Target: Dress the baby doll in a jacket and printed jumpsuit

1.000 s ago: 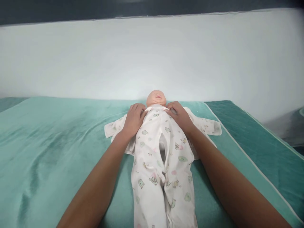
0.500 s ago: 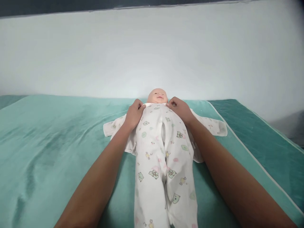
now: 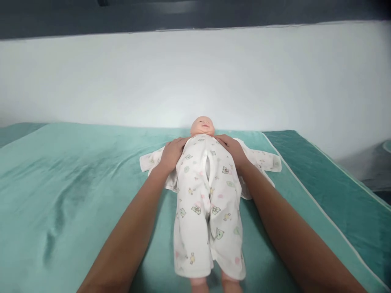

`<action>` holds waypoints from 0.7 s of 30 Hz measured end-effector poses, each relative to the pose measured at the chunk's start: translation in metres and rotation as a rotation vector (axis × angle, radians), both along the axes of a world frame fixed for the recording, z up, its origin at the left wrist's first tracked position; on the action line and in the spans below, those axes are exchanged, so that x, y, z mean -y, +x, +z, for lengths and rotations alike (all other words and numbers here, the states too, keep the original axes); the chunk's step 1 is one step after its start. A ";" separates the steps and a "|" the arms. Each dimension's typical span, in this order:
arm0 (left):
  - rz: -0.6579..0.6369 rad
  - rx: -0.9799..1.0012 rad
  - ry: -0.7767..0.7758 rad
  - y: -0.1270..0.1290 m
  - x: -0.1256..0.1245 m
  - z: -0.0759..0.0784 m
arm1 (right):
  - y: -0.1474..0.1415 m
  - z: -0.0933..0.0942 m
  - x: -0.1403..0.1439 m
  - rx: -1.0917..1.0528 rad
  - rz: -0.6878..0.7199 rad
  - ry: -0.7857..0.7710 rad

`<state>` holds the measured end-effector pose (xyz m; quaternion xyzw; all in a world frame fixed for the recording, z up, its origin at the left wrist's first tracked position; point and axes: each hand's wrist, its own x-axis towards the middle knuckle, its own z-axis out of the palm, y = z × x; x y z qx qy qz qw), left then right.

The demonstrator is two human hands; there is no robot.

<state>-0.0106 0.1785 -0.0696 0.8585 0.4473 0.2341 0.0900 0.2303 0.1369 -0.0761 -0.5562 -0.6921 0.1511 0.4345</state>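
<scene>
A baby doll [image 3: 203, 126] lies on its back, head at the far end and bare lower legs toward me. White print trousers [image 3: 195, 211] cover it from chest to shins, with an open slit at the crotch. A matching shirt [image 3: 266, 160] is spread beneath it, sleeves out to both sides. My left hand [image 3: 175, 152] rests on the left edge of the doll's chest, fingers stretched out over the cloth. Opposite it, my right hand [image 3: 231, 149] lies with extended fingers on the right edge of the chest. Both thumbs are hard to make out.
A light green cover [image 3: 91, 183] lies under the doll, with creases at the left. Its white-edged border [image 3: 311, 162] turns darker green at the right. Behind the doll's head rises a white wall [image 3: 183, 77], with a dark band along the top.
My fingers have let go of the trousers' top edge and now lie flat at the chest's sides. The view has tilted up and back, showing the trouser hems and lower legs.
</scene>
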 end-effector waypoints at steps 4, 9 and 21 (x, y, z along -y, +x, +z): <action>0.031 -0.077 0.076 -0.007 0.014 -0.009 | 0.003 -0.007 0.019 -0.003 -0.017 0.041; 0.015 -0.104 0.158 -0.019 0.034 -0.025 | 0.004 -0.021 0.047 -0.005 -0.004 0.131; 0.080 0.192 0.235 -0.013 0.059 -0.013 | -0.005 -0.010 0.074 -0.249 -0.172 -0.249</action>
